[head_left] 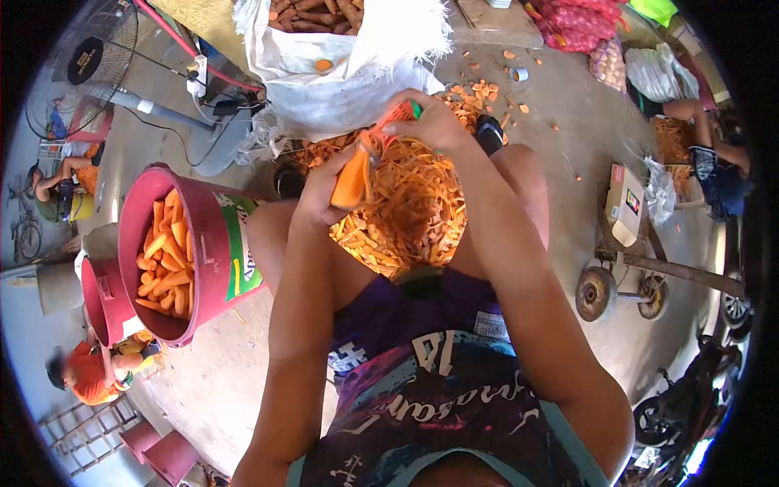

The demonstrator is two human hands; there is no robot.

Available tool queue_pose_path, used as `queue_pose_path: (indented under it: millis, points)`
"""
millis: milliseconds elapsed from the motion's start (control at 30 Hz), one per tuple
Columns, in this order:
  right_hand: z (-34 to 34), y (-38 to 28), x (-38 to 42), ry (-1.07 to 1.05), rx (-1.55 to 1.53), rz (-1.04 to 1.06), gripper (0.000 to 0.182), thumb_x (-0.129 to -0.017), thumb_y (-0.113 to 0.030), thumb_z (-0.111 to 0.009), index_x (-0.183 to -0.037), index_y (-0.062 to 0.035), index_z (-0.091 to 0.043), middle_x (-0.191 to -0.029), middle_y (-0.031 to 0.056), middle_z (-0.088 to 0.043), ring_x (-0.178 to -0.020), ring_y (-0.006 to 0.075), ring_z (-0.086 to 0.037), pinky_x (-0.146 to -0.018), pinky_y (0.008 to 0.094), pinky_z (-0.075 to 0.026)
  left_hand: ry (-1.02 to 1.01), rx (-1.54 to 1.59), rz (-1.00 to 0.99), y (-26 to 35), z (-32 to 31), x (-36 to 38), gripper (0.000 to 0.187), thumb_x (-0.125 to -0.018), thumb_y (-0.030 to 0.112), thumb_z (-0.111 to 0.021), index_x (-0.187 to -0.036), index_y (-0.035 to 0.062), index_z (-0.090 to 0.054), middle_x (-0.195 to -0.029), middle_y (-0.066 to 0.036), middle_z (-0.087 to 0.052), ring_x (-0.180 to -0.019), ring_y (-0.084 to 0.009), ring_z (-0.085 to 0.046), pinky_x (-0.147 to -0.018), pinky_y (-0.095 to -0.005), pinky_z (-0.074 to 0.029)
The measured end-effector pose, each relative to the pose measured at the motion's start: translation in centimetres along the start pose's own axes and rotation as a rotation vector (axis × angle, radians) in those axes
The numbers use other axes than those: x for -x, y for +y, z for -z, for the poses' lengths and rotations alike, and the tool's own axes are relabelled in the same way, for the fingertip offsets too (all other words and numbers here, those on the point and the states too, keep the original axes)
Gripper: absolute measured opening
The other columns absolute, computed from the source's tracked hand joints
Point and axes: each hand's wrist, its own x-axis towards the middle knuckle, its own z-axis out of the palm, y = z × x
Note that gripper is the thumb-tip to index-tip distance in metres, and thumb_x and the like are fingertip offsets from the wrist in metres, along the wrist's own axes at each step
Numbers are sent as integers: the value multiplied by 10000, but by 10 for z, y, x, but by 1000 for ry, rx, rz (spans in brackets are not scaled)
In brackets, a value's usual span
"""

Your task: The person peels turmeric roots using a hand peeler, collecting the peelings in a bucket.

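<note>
My left hand (320, 191) is closed around a peeled orange carrot (350, 183), held tilted over a heap of carrot peelings (422, 195) between my knees. In my right hand (434, 126) is a red peeler (393, 122) with a bit of green on it, its working end up against the carrot's upper part. Motion smears the spot where peeler and carrot meet. Straight ahead lies a white woven sack (312, 101), its mouth showing unpeeled, brownish carrots (316, 16).
On the left stands a large red bucket (215, 260) of peeled carrots (168, 260), with a fan (85, 61) beyond. Carrot ends (479, 97) litter the floor. At right are a wheeled cart (625, 276) and a seated person (718, 170); another person (93, 373) sits lower left.
</note>
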Motion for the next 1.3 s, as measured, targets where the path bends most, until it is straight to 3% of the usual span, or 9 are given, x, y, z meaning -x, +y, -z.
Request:
queue_pose_path:
  millis: [100,367,633,800,967,1000,1100,1167,1300]
  points:
    - [12,26,-21,91,-1,-2,497,-771,-316,-965,-1168,-149,-716,-1054,49,-746,-945,154,-669,-868,329,-553,152,-178,-13,-1,0,12,366,-1101,322,-560,-1346,54,-605,-1093,-53,-698,-907,-164,-691,-755,-313,-582]
    - [-12,-7,14,-13,42,85,474,-795,-330,-940,-1172,-160,-710,-1064,66,-751,-986,194,-690,-927,357,-544,360,-228,-131,-5,34,-9,376,-1119,332,-527,-1383,75,-600,-1114,-45,-691,-933,-172,-690,-814,-354,-588]
    - [-13,-1,7,-36,70,203,485,-776,-325,-951,-1163,-151,-716,-1093,65,-752,-998,199,-694,-947,358,-546,77,-58,-91,-3,2,4,389,-1125,329,-499,-1386,52,-573,-1151,-66,-702,-966,-195,-708,-800,-340,-598]
    - [12,14,-15,169,188,-11,513,-764,-370,-962,-1167,-159,-725,-1118,78,-744,-1020,198,-690,-948,361,-546,119,-190,-12,1,-4,20,384,-1123,357,-502,-1346,63,-608,-1106,-58,-705,-901,-175,-693,-747,-318,-587]
    - [-15,-8,5,-39,100,30,538,-759,-403,-955,-1186,-171,-727,-1160,96,-747,-1057,230,-701,-974,371,-542,305,-159,-88,2,20,8,367,-1125,342,-505,-1353,73,-604,-1126,-64,-695,-882,-173,-688,-726,-334,-592]
    - [-25,-18,15,-106,136,117,434,-787,-198,-943,-1153,-122,-721,-1149,3,-733,-1092,147,-664,-1002,332,-509,289,-94,-121,1,24,2,367,-1128,349,-498,-1341,69,-603,-1112,-72,-697,-876,-171,-687,-722,-336,-590]
    - [-39,-27,26,-204,117,140,432,-777,-155,-938,-1151,-113,-726,-1137,4,-735,-1085,141,-658,-1012,326,-507,310,7,-170,-2,16,-3,362,-1132,352,-483,-1315,61,-596,-1079,-86,-696,-863,-183,-687,-698,-352,-581]
    - [-39,-3,14,-135,109,116,428,-775,-144,-933,-1149,-107,-727,-1142,11,-739,-1094,142,-656,-1019,324,-509,77,-44,-71,-3,42,-10,410,-1134,373,-474,-1397,70,-559,-1161,-75,-709,-954,-206,-711,-769,-355,-603]
    - [-13,11,-1,-41,90,123,496,-762,-343,-958,-1175,-190,-730,-1090,59,-765,-1013,192,-705,-941,355,-548,36,-30,-23,-1,26,1,410,-1124,366,-503,-1400,70,-567,-1124,-72,-713,-913,-197,-707,-747,-341,-598]
